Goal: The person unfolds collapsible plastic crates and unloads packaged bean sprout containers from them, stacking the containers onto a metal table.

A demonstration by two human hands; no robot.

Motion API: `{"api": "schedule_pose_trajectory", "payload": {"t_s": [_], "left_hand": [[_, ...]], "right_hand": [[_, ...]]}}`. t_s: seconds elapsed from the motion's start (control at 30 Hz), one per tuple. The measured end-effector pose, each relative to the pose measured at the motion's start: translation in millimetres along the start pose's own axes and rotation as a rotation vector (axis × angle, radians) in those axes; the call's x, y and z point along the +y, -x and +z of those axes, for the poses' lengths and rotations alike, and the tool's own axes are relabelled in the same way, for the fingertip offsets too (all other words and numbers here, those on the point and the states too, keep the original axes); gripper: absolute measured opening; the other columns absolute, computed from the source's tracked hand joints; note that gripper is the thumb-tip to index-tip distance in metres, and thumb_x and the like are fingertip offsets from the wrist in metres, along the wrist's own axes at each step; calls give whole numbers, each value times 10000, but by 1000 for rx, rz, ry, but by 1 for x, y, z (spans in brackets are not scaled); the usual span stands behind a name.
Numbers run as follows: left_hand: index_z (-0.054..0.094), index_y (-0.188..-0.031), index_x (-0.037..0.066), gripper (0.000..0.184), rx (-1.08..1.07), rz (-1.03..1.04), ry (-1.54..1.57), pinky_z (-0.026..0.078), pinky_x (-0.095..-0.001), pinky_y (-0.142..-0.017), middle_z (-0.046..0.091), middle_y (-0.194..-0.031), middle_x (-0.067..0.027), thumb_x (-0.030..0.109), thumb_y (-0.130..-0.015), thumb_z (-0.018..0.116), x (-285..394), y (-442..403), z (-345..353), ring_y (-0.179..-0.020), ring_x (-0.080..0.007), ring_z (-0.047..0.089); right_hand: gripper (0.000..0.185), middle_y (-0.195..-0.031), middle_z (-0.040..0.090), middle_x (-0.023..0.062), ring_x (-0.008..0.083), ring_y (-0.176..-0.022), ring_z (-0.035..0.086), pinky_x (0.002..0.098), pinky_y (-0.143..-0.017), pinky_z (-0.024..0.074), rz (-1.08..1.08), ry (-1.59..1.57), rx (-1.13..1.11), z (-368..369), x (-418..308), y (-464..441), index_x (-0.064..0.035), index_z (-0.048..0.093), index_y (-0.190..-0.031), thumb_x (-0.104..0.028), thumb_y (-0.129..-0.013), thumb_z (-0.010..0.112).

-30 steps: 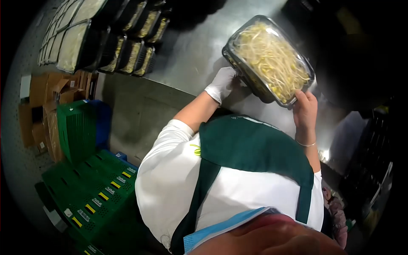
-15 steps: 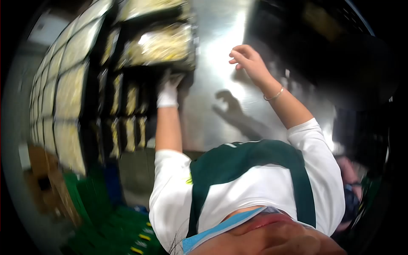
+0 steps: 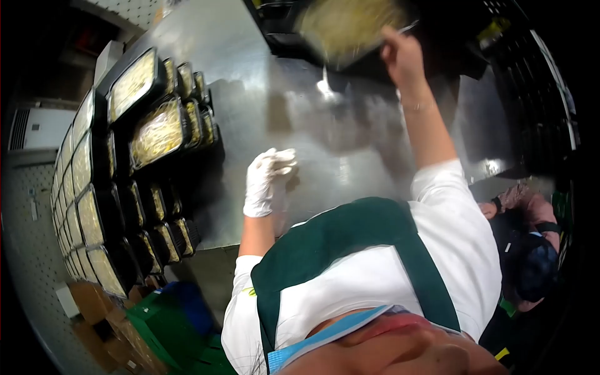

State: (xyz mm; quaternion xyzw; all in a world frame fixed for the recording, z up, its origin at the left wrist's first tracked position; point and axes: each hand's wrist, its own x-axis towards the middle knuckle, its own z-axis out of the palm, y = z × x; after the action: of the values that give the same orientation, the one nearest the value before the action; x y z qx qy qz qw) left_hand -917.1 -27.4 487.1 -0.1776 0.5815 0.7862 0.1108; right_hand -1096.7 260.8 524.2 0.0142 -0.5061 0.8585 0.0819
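My left hand [image 3: 269, 178], in a white glove, hovers over the metal table with loosely bent fingers and nothing visible in it. Right of the stacked trays, it touches none of them. Farther forward, my bare right hand [image 3: 403, 59] has its fingers closed at the right edge of a black tray of bean sprouts [image 3: 350, 25]. Motion blurs this tray, and the top of the view cuts it off. Left of my gloved hand, a bean sprout tray [image 3: 157, 132] with shiny film lies on top of a stack, beside another such tray [image 3: 132, 86].
The metal table [image 3: 312, 137] reflects light. Many filled trays [image 3: 94, 215] are stacked along its left side. Dark crates [image 3: 531, 106] stand at right. A person [image 3: 531, 250] is low at the right. Green crates [image 3: 169, 325] and cardboard boxes [image 3: 94, 306] are below left.
My view has shifted rightward. My left hand has come away from the stacked trays. My right hand has moved forward from above the bare metal to a bean sprout tray.
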Motion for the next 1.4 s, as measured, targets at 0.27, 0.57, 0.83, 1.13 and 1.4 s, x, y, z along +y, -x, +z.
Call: {"api": "schedule_pose_trajectory", "payload": {"t_s": [0.27, 0.57, 0.83, 1.13, 1.4], "left_hand": [[586, -886, 1, 271, 71, -393, -1, 457, -243, -505, 600, -693, -56, 248, -776, 606, -80, 39, 16, -522, -119, 540], [601, -809, 6, 128, 149, 87, 18, 397, -189, -546, 571, -685, 9, 127, -777, 577, -50, 67, 33, -584, -54, 500], [529, -962, -24, 199, 346, 815, 261, 451, -252, -659, 570, -887, -78, 95, -805, 492, 107, 57, -33, -780, -159, 557], [564, -853, 25, 277, 524, 863, 95, 485, -321, -564, 590, -667, -103, 296, -828, 511, 144, -25, -109, -582, -200, 566], [561, -860, -26, 404, 29, 470, -153, 488, -318, -544, 618, -761, -152, 370, -827, 494, 58, 25, -15, -659, -217, 605]], "right_hand": [[367, -896, 583, 127, 276, -828, 555, 343, -708, 445, -658, 1388, 37, -115, -39, 16, -47, 580, -905, -295, -651, 670], [185, -839, 589, 73, 260, -768, 539, 344, -675, 429, -902, 1744, 48, -209, -63, 22, -102, 603, -853, -265, -771, 570], [235, -891, 548, 79, 201, -770, 514, 280, -680, 415, -478, 1163, 42, -209, -32, 146, -6, 559, -885, -116, -714, 678], [361, -818, 578, 85, 122, -740, 514, 275, -678, 429, 157, 753, 511, -273, -5, 181, 26, 563, -854, -333, -819, 549], [101, -770, 609, 53, 202, -907, 581, 337, -862, 356, -988, 1472, -267, -70, -83, 207, -70, 541, -621, -62, -671, 628]]}}
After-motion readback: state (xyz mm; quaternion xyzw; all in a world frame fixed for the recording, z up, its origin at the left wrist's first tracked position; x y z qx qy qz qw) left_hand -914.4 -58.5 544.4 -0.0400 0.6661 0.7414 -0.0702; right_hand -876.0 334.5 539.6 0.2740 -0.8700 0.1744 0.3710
